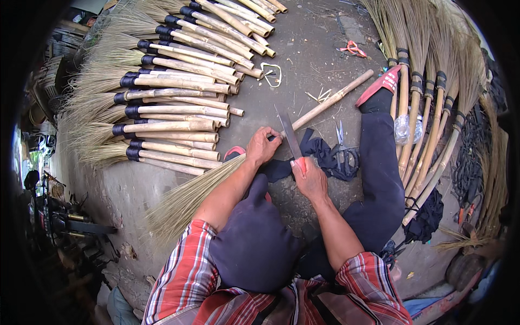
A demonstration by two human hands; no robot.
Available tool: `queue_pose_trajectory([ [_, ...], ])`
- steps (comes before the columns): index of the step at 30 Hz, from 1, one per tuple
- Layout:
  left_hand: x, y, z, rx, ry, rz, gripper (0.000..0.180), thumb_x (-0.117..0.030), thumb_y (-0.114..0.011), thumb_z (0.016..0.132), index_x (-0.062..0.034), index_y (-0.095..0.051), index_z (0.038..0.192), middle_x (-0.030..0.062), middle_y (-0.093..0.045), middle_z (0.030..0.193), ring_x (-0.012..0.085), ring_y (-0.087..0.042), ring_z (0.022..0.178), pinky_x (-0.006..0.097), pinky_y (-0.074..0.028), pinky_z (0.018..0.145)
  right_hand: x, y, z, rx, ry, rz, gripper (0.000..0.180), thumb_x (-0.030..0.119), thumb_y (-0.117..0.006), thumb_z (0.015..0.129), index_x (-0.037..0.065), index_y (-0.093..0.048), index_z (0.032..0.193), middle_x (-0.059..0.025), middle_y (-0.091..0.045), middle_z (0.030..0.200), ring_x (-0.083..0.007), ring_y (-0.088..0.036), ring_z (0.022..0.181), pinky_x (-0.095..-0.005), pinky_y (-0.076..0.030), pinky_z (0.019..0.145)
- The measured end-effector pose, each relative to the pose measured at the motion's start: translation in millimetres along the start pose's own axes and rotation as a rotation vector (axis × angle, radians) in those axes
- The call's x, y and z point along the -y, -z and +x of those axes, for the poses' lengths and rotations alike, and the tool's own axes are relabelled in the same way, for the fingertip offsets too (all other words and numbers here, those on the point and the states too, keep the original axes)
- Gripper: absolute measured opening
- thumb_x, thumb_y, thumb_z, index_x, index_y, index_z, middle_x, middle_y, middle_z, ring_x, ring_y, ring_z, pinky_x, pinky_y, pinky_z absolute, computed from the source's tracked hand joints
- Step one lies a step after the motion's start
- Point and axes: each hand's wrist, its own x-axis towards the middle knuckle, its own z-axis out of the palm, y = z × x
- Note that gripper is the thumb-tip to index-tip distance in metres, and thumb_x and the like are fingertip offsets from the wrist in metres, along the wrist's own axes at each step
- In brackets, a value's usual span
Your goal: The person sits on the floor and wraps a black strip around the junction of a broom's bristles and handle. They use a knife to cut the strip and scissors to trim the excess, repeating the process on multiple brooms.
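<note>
A grass broom (pixel 336 100) lies slantwise before me, its bamboo handle reaching up to the right. Its loose bristles (pixel 187 201) fan out under my left forearm. My left hand (pixel 264 145) is closed around the broom where bristles and handle meet; its grip hides the joint. In my right hand (pixel 311 179) is a long-bladed knife (pixel 289 132) with a red handle. The blade points up and away, crossing the bamboo just right of my left fingers. Strips of black cloth (pixel 319 150) and scissors (pixel 341 146) lie beyond my right hand.
Several finished brooms (pixel 179 111) with black bindings lie stacked at the left. More brooms (pixel 415 103) lean at the right, next to my outstretched foot (pixel 379 86) in a red shoe. An orange-handled tool (pixel 353 49) and bamboo slivers (pixel 323 96) are on the floor.
</note>
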Motion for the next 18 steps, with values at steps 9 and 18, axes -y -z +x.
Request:
queue_pose_trajectory([
  [9,-13,7,-9,0.032,0.025,0.162,0.052,-0.043,-0.083,0.086,-0.0094,-0.07,0.124,0.0188,-0.071,0.122,0.0371,-0.069,0.116,0.046,-0.054,0.099,2,1,0,-0.104,0.083,0.014,0.045,0.05,-0.061,0.102,0.005,-0.062,0.108,-0.031,-0.073,0.092,-0.0513,-0.071,0.088,-0.06,-0.053,0.077],
  [18,-33,14,-6,0.247,0.161,0.412,0.053,-0.04,-0.082,0.086,-0.0068,-0.068,0.124,0.0211,-0.075,0.117,0.0401,-0.072,0.113,0.05,-0.055,0.099,-1,-10,-5,0.006,0.013,-0.124,0.044,0.048,-0.063,0.103,0.004,-0.061,0.107,-0.0276,-0.073,0.091,-0.0508,-0.071,0.086,-0.0596,-0.054,0.076],
])
